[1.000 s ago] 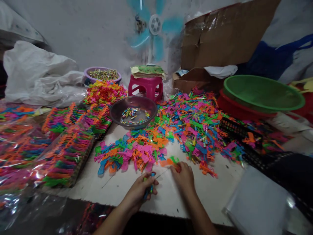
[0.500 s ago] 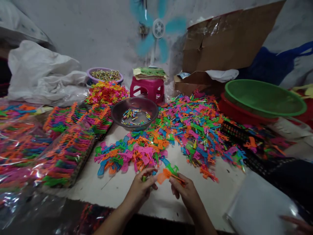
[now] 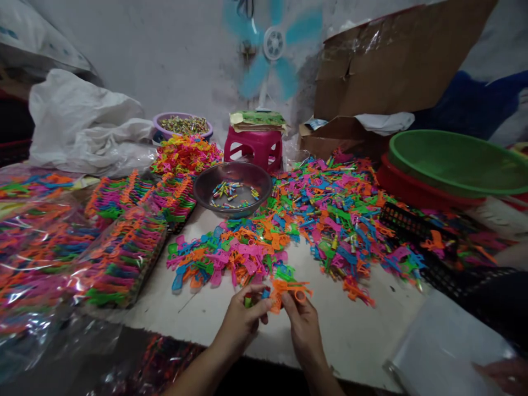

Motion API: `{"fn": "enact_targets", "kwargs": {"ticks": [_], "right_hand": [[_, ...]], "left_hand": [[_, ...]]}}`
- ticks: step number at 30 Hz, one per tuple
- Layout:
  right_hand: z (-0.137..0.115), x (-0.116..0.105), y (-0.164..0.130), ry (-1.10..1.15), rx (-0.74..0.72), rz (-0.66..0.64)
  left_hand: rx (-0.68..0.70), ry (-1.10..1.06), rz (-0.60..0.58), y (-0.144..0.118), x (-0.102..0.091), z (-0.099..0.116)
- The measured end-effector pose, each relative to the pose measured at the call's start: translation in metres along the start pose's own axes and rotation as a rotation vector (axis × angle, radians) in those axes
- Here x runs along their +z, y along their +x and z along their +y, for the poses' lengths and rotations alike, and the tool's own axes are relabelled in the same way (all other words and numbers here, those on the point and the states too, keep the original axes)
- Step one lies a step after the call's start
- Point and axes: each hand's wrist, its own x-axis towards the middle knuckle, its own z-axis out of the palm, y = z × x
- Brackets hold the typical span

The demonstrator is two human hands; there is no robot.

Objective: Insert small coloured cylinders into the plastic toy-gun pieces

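Observation:
My right hand (image 3: pixel 304 324) pinches an orange plastic toy gun (image 3: pixel 277 297) by its middle, with the barrel pointing right. My left hand (image 3: pixel 243 316) is closed around small coloured tube-like pieces; a green one (image 3: pixel 247 302) and a blue one (image 3: pixel 265 293) show between its fingers. Its thumb is close against the gun's grip, and whether they touch is hard to tell. Just beyond both hands lies a pile of toy guns (image 3: pixel 243 256) in pink, blue, orange and green. A green toy gun (image 3: pixel 284 271) rests at that pile's near edge.
A dark basin (image 3: pixel 202 192) holds small tubes. A larger toy gun heap (image 3: pixel 338 220) spreads right, beside a black crate (image 3: pixel 400 220) and green basin (image 3: pixel 454 184). Bagged toy guns (image 3: pixel 119 258) stand left. Behind are a pink stool (image 3: pixel 253 146) and running fan (image 3: pixel 274 44). Another person's hand (image 3: pixel 505 374) is lower right.
The orange toy gun has turned so its barrel points right and its grip hangs down. The green toy gun by my hands now lies behind it. The view has shifted slightly.

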Motion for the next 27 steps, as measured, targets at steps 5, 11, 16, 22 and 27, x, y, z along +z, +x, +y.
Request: {"fn": "enact_targets", "kwargs": {"ticks": [5,11,16,22,27], "right_hand": [[-0.003,0.004,-0.006,-0.071,-0.025,0.115],[0.0,-0.006,-0.006,-0.22,-0.07,0.04],[-0.003,-0.004,-0.005,-0.195,-0.055,0.053],[-0.011,-0.005,-0.006,-0.117,-0.065,0.01],[-0.003,-0.006,-0.01,-0.232,-0.072,-0.017]], "left_hand": [[0.043,0.112,0.008,-0.001,0.001,0.003],[0.01,0.101,-0.078,-0.002,-0.001,0.003],[-0.032,0.074,-0.247,-0.005,-0.003,0.001],[-0.06,0.048,-0.317,-0.006,-0.005,0.0],[-0.02,0.128,-0.347,-0.006,-0.006,0.0]]}}
